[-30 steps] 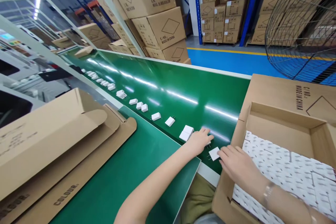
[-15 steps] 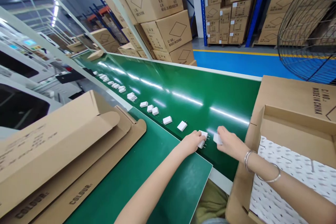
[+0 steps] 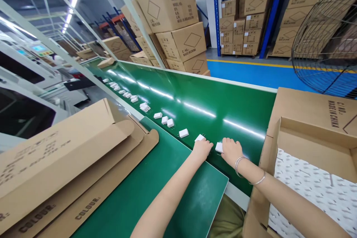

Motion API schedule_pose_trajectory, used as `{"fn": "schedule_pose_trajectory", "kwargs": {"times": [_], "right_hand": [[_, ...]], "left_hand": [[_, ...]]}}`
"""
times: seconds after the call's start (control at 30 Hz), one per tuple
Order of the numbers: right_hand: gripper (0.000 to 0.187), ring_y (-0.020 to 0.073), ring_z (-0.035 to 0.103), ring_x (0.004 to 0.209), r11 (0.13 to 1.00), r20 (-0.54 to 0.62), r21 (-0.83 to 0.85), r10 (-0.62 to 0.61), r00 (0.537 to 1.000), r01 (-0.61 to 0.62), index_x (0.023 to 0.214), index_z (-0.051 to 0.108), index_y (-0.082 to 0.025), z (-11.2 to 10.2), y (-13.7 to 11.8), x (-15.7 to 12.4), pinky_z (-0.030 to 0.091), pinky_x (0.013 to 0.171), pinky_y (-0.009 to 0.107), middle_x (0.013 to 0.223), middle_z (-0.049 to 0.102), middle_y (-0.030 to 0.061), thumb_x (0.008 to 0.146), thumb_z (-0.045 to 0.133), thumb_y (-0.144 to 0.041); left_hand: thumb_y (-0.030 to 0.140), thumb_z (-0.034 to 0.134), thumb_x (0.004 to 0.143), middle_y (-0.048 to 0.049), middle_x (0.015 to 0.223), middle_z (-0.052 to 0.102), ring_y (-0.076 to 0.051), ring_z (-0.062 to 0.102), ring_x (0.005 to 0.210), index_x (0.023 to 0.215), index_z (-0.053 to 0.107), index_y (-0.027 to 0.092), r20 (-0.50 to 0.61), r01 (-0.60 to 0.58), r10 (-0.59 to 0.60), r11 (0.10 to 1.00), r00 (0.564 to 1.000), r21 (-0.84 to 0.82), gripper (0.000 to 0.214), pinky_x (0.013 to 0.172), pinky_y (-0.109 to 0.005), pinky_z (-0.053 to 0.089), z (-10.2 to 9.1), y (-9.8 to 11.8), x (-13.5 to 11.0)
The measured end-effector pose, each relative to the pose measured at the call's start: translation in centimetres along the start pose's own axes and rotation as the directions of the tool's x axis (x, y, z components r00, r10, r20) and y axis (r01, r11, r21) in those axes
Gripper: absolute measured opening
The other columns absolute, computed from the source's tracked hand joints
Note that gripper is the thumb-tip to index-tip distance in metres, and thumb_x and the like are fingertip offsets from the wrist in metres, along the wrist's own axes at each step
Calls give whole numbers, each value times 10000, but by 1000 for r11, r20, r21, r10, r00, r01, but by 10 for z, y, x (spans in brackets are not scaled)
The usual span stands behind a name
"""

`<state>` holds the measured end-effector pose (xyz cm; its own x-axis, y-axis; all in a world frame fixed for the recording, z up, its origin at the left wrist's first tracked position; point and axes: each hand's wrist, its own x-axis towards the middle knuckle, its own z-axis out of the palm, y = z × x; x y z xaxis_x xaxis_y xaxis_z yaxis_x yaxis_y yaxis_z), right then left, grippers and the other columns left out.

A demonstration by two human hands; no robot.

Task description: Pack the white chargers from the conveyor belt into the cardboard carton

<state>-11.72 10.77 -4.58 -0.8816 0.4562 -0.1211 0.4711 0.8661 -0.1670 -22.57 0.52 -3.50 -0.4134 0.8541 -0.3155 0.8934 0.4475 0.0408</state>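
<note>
A row of small white two-pin plug adapters (image 3: 183,132) runs along the near edge of a green conveyor belt (image 3: 200,100). My left hand (image 3: 202,149) is curled over one white adapter (image 3: 199,138) at the end of the row. Beside it, my right hand (image 3: 231,151), with bangles at the wrist, is closed on another white adapter (image 3: 219,147). The two hands almost touch. An open cardboard carton (image 3: 304,126) at the right holds a layer of packed white adapters (image 3: 309,186).
Flat folded cartons (image 3: 64,171) lie on the green side table (image 3: 156,200) at the left. Stacked cartons (image 3: 173,18) stand beyond the belt, with more on blue racking (image 3: 251,11). A large wire fan guard (image 3: 326,33) stands at the right over the blue floor (image 3: 251,70).
Both hands have moved up the belt, away from the carton. The right hand picked up one adapter. The left hand shifted onto the following adapter in the row. The camera tilted.
</note>
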Motion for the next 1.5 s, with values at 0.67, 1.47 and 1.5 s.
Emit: {"fn": "schedule_pose_trajectory", "kwargs": {"times": [0.67,1.47,1.5], "right_hand": [[388,254,565,1110,321,-553,743,-202,808,588,1221,515,-325,-44,59,-132,527,869,369,1220,589,79,852,607,-246],[374,245,579,1091,257,-507,806,-168,845,534,1195,546,-339,-42,48,-140,551,832,331,1195,608,64,838,630,-265],[380,246,573,1101,260,-501,807,-173,848,530,1201,542,-341,-41,48,-140,550,833,329,1203,603,65,840,627,-255]], "left_hand": [[415,802,627,-30,663,686,-41,539,417,835,685,113,34,229,233,-900,972,-372,384,356,-95,351,-12,103,-95],[416,789,658,-35,735,695,-13,505,455,862,703,104,54,242,236,-944,970,-225,383,391,-95,350,-20,118,-120],[417,792,653,-36,738,696,-13,500,452,863,703,102,56,248,241,-943,969,-221,389,387,-97,346,-20,117,-119]]}}
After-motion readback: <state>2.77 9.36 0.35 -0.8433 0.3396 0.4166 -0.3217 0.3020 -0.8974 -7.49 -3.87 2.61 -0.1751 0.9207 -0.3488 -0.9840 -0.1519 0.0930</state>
